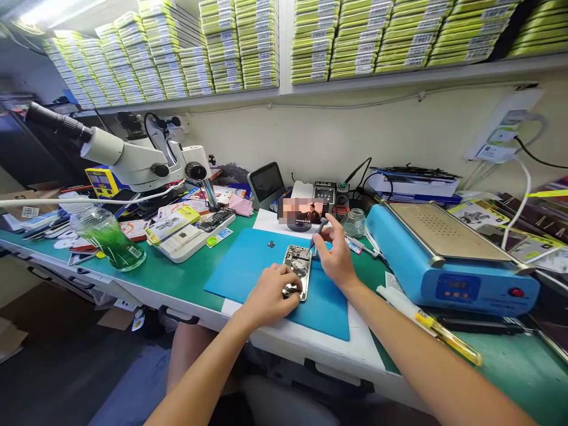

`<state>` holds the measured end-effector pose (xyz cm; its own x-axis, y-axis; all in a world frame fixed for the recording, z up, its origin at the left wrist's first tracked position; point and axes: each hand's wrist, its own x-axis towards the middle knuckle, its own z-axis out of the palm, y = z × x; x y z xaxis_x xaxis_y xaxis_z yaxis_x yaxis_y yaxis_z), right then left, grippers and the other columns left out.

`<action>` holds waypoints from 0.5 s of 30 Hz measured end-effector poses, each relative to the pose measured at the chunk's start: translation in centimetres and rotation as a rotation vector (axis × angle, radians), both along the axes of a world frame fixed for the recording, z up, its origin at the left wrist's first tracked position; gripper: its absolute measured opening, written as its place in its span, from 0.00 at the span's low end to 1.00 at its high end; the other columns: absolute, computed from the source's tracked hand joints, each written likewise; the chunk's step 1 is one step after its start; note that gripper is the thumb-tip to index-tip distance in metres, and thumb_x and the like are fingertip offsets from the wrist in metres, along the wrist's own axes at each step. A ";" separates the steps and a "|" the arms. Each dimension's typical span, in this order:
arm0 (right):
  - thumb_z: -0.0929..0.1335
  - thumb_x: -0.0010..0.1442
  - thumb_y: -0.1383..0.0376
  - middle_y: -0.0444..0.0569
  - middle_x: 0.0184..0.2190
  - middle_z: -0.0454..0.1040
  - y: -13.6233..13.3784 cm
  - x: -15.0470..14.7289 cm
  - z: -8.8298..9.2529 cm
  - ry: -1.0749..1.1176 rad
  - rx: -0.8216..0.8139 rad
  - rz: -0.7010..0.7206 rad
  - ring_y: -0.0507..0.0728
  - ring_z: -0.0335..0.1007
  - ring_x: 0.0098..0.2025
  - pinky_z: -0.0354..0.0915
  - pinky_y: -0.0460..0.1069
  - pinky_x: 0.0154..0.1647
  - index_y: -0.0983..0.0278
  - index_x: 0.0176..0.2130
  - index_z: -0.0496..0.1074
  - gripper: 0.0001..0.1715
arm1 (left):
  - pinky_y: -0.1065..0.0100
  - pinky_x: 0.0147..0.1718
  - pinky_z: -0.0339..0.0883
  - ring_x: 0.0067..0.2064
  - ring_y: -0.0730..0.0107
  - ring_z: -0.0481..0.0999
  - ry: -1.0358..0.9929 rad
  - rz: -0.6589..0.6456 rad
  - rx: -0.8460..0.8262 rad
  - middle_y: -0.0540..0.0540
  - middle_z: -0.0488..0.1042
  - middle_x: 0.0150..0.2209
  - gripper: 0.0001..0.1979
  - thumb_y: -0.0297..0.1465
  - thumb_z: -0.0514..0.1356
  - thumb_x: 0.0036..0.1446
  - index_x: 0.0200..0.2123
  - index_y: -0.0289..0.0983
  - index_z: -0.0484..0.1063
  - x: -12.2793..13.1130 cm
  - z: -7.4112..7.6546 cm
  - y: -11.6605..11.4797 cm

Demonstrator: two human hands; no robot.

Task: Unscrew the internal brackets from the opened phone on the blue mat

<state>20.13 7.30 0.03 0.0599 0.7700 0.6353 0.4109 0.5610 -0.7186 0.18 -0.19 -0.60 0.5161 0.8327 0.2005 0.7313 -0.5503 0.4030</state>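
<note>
1. Yellow-edged packs (261, 44) crowd the shelf along the pale wall, above a green worktop (177, 281) busy with tools and boxes. A microscope (144, 163) stands to the left and a blue machine with a metal plate (399, 260) to the right.

2. On the worktop lies a blue mat (239, 257); on it, nearer its right side, sits an opened phone (302, 269), its inner parts exposed. One small dark part (271, 244) rests apart from it on the mat. Behind, a lit screen (306, 212) is propped up, with a glass jar (355, 223) near it.

3. The left hand (276, 291) lies over the lower part of the phone, fingers curled in against it. Whether they pinch anything small, I cannot tell.

4. The right hand (335, 254) holds a slim dark tool (318, 236), probably a screwdriver, fingers closed narrowly around it. The tip points down at the phone's upper right edge; contact is too small to judge.

5. The step in hand looks like fine work on the phone's insides, one hand bracing while the other guides the tool. The next move calls for a steady body, an upright shaft and light, well-centred pressure.
</note>
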 end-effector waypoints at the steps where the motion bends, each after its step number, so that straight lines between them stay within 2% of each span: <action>1: 0.69 0.70 0.57 0.53 0.54 0.76 0.0 0.0 0.0 0.000 0.000 0.002 0.59 0.77 0.49 0.76 0.58 0.49 0.63 0.58 0.71 0.20 | 0.54 0.51 0.76 0.51 0.61 0.77 -0.004 0.001 0.004 0.41 0.75 0.55 0.13 0.38 0.61 0.71 0.53 0.38 0.74 0.0 -0.1 0.0; 15: 0.69 0.70 0.57 0.52 0.51 0.77 -0.2 -0.1 0.1 -0.010 0.038 0.013 0.57 0.78 0.46 0.77 0.57 0.47 0.64 0.57 0.72 0.20 | 0.54 0.51 0.75 0.50 0.61 0.77 -0.088 0.024 0.102 0.42 0.75 0.52 0.12 0.38 0.61 0.70 0.50 0.37 0.74 -0.5 -0.1 -1.2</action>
